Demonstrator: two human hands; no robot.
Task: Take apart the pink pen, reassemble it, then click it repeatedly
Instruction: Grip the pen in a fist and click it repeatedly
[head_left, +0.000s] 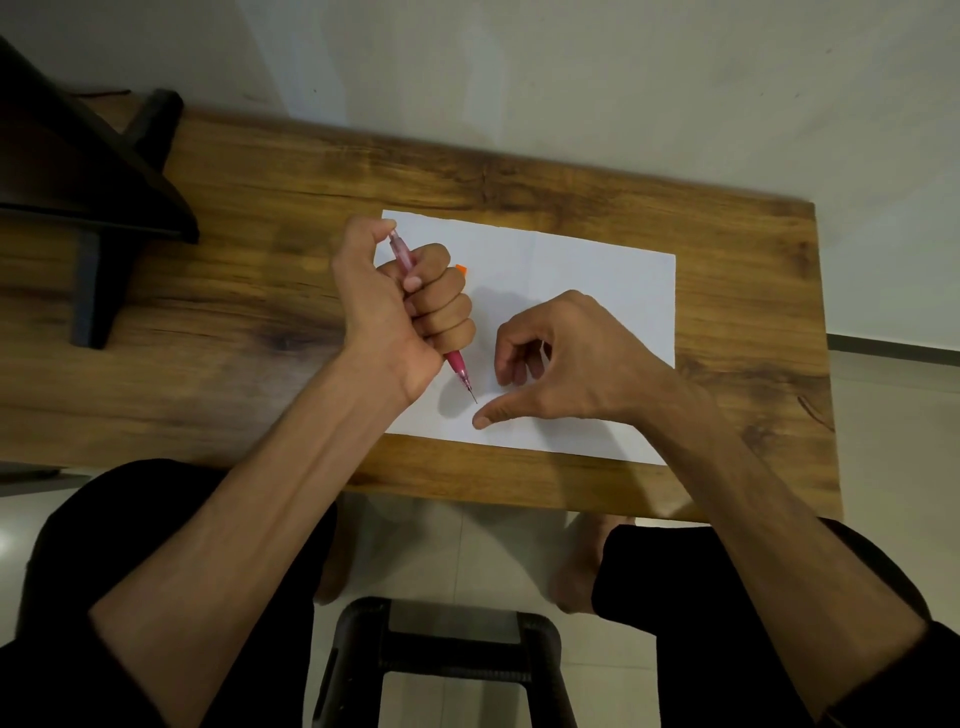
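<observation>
While the left hand is gripping the pink pen in a fist, tip down over white paper, the right hand is resting loosely curled, seemingly holding nothing.

Pink pen barrel's middle inside left hand; small orange thing mostly behind it.

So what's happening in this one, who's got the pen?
A person seated at a wooden table grips a pink pen in the fist of the left hand, thumb on the top end, tip pointing down at a white sheet of paper. The pen looks assembled. The right hand holds nothing and rests on the paper with its fingers loosely curled. A small orange thing peeks out behind the left hand.
</observation>
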